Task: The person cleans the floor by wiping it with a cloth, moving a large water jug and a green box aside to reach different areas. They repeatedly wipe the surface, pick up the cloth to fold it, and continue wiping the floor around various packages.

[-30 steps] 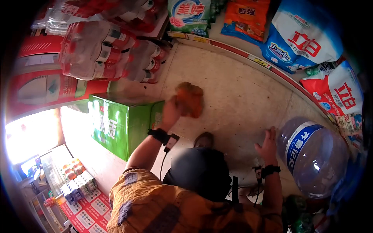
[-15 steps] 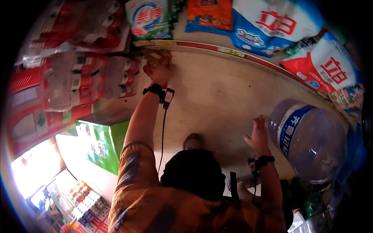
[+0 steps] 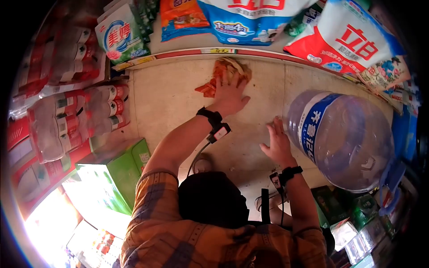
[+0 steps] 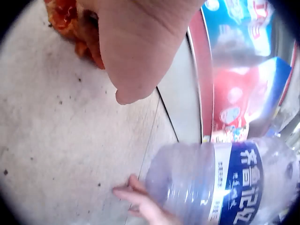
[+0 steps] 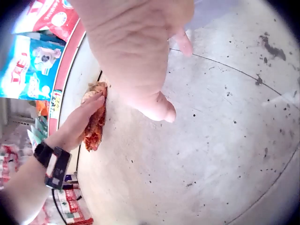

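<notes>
In the head view the left hand [image 3: 229, 97] lies flat with spread fingers on a crumpled orange-red cloth [image 3: 220, 71], pressing it to the pale floor [image 3: 263, 76] just below the shelf edge. The right wrist view also shows this hand [image 5: 72, 126] on the cloth [image 5: 93, 136]. The right hand [image 3: 278, 145] has its fingers extended beside a large clear water bottle [image 3: 353, 138] with a blue label, holding nothing. Whether its fingertips touch the bottle or floor cannot be told. In the left wrist view that hand [image 4: 143, 201] overlaps the bottle's end [image 4: 161, 171].
Detergent bags [image 3: 250, 27] line the low shelf [image 3: 174, 54] at the top. Wrapped bottle packs [image 3: 67, 120] and a green box [image 3: 125, 172] stand at the left. A shoe [image 3: 203, 163] is on the floor near the person's head. Green bottles [image 3: 362, 210] lie at lower right.
The left hand and cloth have moved from beside the green box, up to the corner by the bottle packs, then right along the shelf base. The fingers are now spread. The head view has shifted.
</notes>
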### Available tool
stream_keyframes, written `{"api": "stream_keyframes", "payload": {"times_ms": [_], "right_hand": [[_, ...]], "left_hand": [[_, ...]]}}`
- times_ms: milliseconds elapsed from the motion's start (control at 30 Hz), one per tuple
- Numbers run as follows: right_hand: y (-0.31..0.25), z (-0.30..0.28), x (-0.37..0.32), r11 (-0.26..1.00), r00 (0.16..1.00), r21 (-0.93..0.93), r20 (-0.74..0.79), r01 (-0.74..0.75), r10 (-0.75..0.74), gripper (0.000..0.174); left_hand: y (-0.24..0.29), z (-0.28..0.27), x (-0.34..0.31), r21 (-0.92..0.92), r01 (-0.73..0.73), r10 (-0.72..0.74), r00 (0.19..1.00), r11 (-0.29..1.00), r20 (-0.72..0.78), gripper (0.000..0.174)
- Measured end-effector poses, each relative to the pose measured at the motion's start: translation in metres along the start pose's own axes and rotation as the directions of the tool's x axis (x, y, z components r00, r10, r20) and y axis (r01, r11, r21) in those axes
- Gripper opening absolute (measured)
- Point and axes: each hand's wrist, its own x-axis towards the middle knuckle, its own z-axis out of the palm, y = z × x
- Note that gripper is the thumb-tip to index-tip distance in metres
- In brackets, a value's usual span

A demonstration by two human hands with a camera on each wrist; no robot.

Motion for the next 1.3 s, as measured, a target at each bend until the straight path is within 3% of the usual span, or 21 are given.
{"api": "stream_keyframes", "payload": {"times_ms": [67, 133, 167, 233, 267, 333, 367, 433, 567, 633, 700, 733, 800, 833, 900, 933, 1000, 1033, 1100, 1200, 1300], "right_hand": [[0.005, 0.0, -0.002, 1.0, 0.999, 0.023, -0.038, -0.001, 0.002, 0.059], [0.01, 0.004, -0.007, 0.982, 0.999, 0.189, -0.052, 0.009, 0.001, 0.049], [0.006, 0.002, -0.01, 0.98, 0.998, 0.197, -0.058, -0.003, 0.014, 0.049], [-0.004, -0.009, -0.014, 0.982, 0.997, 0.191, -0.074, 0.005, 0.009, 0.037], [-0.007, -0.014, -0.016, 0.981, 0.997, 0.194, -0.074, -0.002, 0.017, 0.037], [-0.014, -0.02, -0.019, 0.984, 0.998, 0.171, -0.056, 0.045, -0.036, 0.028], [-0.017, -0.021, -0.02, 0.984, 0.998, 0.174, -0.056, 0.039, -0.029, 0.028], [-0.018, -0.025, -0.018, 0.987, 0.991, 0.118, -0.082, 0.112, -0.103, 0.026], [-0.028, -0.035, 0.0, 0.978, 0.986, 0.157, -0.124, 0.134, -0.115, 0.027], [-0.03, -0.031, 0.012, 0.95, 0.988, 0.294, -0.142, 0.1, -0.06, 0.031], [-0.038, -0.023, 0.025, 0.953, 0.987, 0.289, -0.15, 0.093, -0.051, 0.035], [-0.044, -0.02, 0.03, 0.954, 0.986, 0.284, -0.159, 0.097, -0.053, 0.038], [-0.06, -0.018, 0.041, 0.969, 0.973, 0.181, -0.185, 0.17, -0.136, 0.051], [-0.066, -0.014, 0.046, 0.958, 0.959, 0.165, -0.2, 0.234, -0.199, 0.057], [-0.076, -0.001, 0.054, 0.951, 0.948, 0.122, -0.188, 0.283, -0.258, 0.065], [-0.081, 0.007, 0.053, 0.957, 0.954, 0.105, -0.162, 0.27, -0.251, 0.068], [-0.078, 0.027, 0.049, 0.971, 0.962, 0.049, -0.158, 0.234, -0.224, 0.068], [-0.074, 0.032, 0.048, 0.975, 0.963, -0.002, -0.151, 0.223, -0.221, 0.068], [-0.069, 0.034, 0.046, 0.983, 0.974, -0.013, -0.132, 0.182, -0.182, 0.069], [-0.07, 0.037, 0.043, 0.991, 0.98, -0.026, -0.152, 0.129, -0.131, 0.07], [-0.072, 0.041, 0.038, 0.997, 0.98, -0.013, -0.188, 0.07, -0.071, 0.071]], "left_hand": [[0.016, 0.006, -0.01, -0.013, -0.087, 0.087, 0.996, 0.996, 0.014, 0.065], [0.027, 0.02, -0.031, -0.041, -0.316, 0.317, 0.948, 0.948, 0.019, 0.062], [0.031, 0.027, -0.044, -0.036, -0.328, 0.329, 0.944, 0.944, 0.027, 0.062], [0.037, 0.042, -0.073, -0.048, -0.569, 0.571, 0.819, 0.821, 0.051, 0.058], [0.04, 0.05, -0.085, -0.05, -0.574, 0.576, 0.815, 0.817, 0.055, 0.058], [0.042, 0.062, -0.107, -0.205, -0.73, 0.757, 0.642, 0.652, 0.122, 0.052], [0.042, 0.065, -0.116, -0.207, -0.732, 0.76, 0.638, 0.649, 0.126, 0.052], [0.041, 0.069, -0.127, -0.433, -0.691, 0.786, 0.614, 0.579, 0.071, 0.041], [0.026, 0.035, -0.116, -0.51, -0.67, 0.754, 0.654, 0.54, -0.061, 0.028], [0.011, 0.012, -0.107, -0.313, -0.596, 0.557, 0.803, 0.739, -0.213, 0.027], [-0.008, -0.007, -0.094, -0.313, -0.503, 0.424, 0.858, 0.806, -0.289, 0.034], [-0.017, -0.006, -0.091, -0.316, -0.513, 0.435, 0.853, 0.798, -0.287, 0.034], [-0.03, 0.0, -0.084, -0.542, -0.103, 0.084, 0.995, 0.834, -0.06, 0.044], [-0.033, 0.001, -0.082, -0.545, -0.117, 0.102, 0.993, 0.83, -0.058, 0.044], [-0.033, 0.004, -0.081, -0.848, 0.031, 0.209, 0.964, 0.529, 0.165, 0.057], [-0.033, 0.0, -0.082, -0.851, 0.028, 0.236, 0.956, 0.525, 0.177, 0.057], [-0.034, -0.016, -0.074, -0.838, 0.422, 0.209, 0.836, 0.345, 0.507, 0.06], [-0.038, -0.016, -0.068, -0.837, 0.418, 0.232, 0.828, 0.353, 0.511, 0.06], [-0.046, -0.013, -0.061, -0.62, 0.102, 0.123, 0.943, 0.778, 0.309, 0.055], [-0.045, -0.012, -0.045, -0.738, 0.053, 0.156, 0.965, 0.672, 0.211, 0.049], [-0.031, -0.015, -0.029, -0.742, -0.064, 0.271, 0.949, 0.668, 0.162, 0.04]]}}
